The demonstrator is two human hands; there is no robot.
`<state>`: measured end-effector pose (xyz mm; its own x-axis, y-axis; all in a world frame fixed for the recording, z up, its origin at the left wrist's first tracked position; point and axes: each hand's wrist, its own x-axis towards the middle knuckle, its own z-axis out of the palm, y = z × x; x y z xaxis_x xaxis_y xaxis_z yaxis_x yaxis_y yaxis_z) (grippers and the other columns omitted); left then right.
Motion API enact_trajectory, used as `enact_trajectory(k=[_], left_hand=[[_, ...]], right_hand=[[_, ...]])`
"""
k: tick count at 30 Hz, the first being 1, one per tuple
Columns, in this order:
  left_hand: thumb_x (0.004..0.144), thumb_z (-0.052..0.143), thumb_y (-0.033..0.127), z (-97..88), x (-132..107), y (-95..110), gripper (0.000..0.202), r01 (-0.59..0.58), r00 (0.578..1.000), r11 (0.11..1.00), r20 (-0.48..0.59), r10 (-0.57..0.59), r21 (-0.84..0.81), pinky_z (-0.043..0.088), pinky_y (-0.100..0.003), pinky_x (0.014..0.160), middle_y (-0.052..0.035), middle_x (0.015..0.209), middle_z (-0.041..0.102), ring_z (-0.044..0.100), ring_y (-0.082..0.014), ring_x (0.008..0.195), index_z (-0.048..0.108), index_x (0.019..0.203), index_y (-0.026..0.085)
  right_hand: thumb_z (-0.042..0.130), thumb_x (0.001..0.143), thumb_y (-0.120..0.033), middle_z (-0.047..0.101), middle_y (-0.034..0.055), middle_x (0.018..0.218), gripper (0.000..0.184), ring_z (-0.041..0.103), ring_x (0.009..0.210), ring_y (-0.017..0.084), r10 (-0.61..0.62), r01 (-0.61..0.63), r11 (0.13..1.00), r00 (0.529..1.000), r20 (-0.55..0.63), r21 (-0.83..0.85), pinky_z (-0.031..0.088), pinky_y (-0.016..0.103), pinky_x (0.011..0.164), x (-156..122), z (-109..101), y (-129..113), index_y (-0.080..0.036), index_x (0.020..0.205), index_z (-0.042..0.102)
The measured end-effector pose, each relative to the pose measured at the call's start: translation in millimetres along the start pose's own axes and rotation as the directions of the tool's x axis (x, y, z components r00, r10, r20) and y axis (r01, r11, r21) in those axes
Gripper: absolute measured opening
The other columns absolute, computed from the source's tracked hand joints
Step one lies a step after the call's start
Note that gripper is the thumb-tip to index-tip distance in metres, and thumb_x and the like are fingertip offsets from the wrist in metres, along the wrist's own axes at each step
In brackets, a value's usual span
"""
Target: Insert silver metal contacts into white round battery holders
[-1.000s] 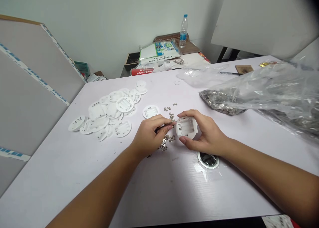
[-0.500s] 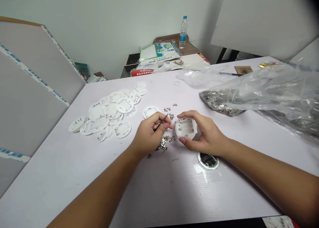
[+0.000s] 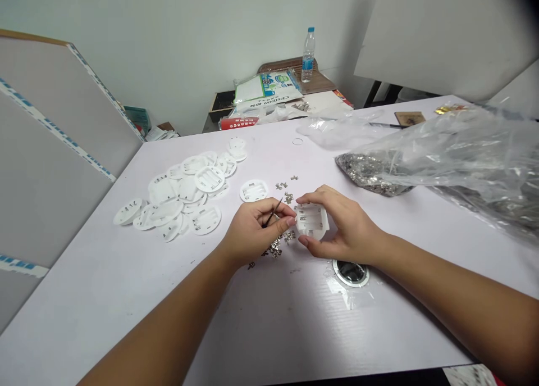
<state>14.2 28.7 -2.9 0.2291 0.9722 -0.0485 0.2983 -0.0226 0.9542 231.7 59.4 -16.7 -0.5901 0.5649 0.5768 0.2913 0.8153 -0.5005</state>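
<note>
My right hand (image 3: 343, 226) is closed round the edges of a white round battery case (image 3: 310, 222), its slotted inside facing up and metal contacts visible in it. At the case's left edge are the fingertips of my left hand (image 3: 261, 226). A thin dark pointed tool (image 3: 275, 209) sits in this closed hand, pointing up and away. Whether the pinched thumb and forefinger also hold a small part is too small to tell. Below and behind the fingers lie small metal contact pieces (image 3: 275, 245), partly hidden. Another white case (image 3: 254, 191) rests just beyond my left hand.
Many white cases (image 3: 168, 192) lie heaped on the table at left. A clear plastic bag (image 3: 379, 172) of metal pieces is at right. Near my right wrist, a dark round disc with a pale rim (image 3: 351, 272) is taped down. A water bottle (image 3: 308, 57) stands at the back.
My left hand's fingertips have moved right, up to the edge of the battery case. The case has shifted slightly left and down in my right hand.
</note>
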Motion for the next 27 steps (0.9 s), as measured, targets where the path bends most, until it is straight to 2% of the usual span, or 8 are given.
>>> enact_trajectory(k=[9, 11, 13, 15, 27], left_hand=[[0.087, 0.064, 0.036, 0.8, -1, 3, 0.018, 0.016, 0.999, 0.998, 0.040, -0.018, 0.057, 0.024, -0.021, 0.045, 0.0054, 0.053, 0.032, 0.026, -0.0069, 0.048, 0.069, 0.096, 0.021], [0.086, 0.065, 0.035, 1.7, -1, 3, 0.019, 0.007, 0.999, 0.999, 0.032, -0.008, 0.032, 0.026, -0.020, 0.045, 0.0038, 0.061, 0.044, 0.028, -0.0055, 0.049, 0.068, 0.099, 0.021], [0.085, 0.066, 0.033, 2.6, 0, 4, 0.022, 0.002, 1.000, 1.000, 0.030, -0.002, -0.002, 0.030, -0.019, 0.046, 0.0002, 0.077, 0.057, 0.034, -0.0047, 0.052, 0.066, 0.103, 0.021], [0.084, 0.068, 0.033, 3.3, 0, 4, 0.024, 0.007, 0.999, 1.000, 0.038, -0.006, -0.029, 0.034, -0.018, 0.048, -0.0022, 0.086, 0.061, 0.039, -0.0048, 0.055, 0.065, 0.104, 0.019], [0.082, 0.070, 0.033, 5.7, -2, 5, 0.019, 0.068, 0.997, 0.996, 0.035, -0.067, -0.050, 0.031, -0.015, 0.042, 0.0023, 0.069, 0.056, 0.037, -0.0037, 0.049, 0.061, 0.089, 0.018]], right_hand=[[0.071, 0.079, -0.034, 0.060, 0.0072, 0.094, 0.051, 0.053, 0.085, 0.022, -0.016, 0.015, 0.993, 1.000, -0.009, -0.118, 0.048, 0.037, 0.073, 3, -2, -4, -0.020, 0.123, 0.049], [0.071, 0.079, -0.035, 0.059, 0.0066, 0.091, 0.050, 0.052, 0.083, 0.022, -0.018, 0.018, 0.990, 1.000, -0.003, -0.137, 0.047, 0.037, 0.072, 3, -2, -5, -0.019, 0.121, 0.049], [0.071, 0.080, -0.036, 0.058, 0.0064, 0.090, 0.049, 0.051, 0.082, 0.022, -0.019, 0.019, 0.989, 1.000, 0.001, -0.149, 0.046, 0.037, 0.071, 4, -2, -6, -0.020, 0.120, 0.050], [0.070, 0.080, -0.036, 0.058, 0.0062, 0.089, 0.047, 0.051, 0.081, 0.022, -0.023, 0.023, 0.988, 1.000, 0.003, -0.154, 0.046, 0.037, 0.070, 4, -2, -6, -0.020, 0.120, 0.050], [0.069, 0.081, -0.033, 0.059, 0.0065, 0.090, 0.044, 0.050, 0.079, 0.021, -0.104, 0.105, 0.980, 0.994, 0.016, -0.169, 0.046, 0.036, 0.069, 5, -2, -11, -0.021, 0.119, 0.051]])
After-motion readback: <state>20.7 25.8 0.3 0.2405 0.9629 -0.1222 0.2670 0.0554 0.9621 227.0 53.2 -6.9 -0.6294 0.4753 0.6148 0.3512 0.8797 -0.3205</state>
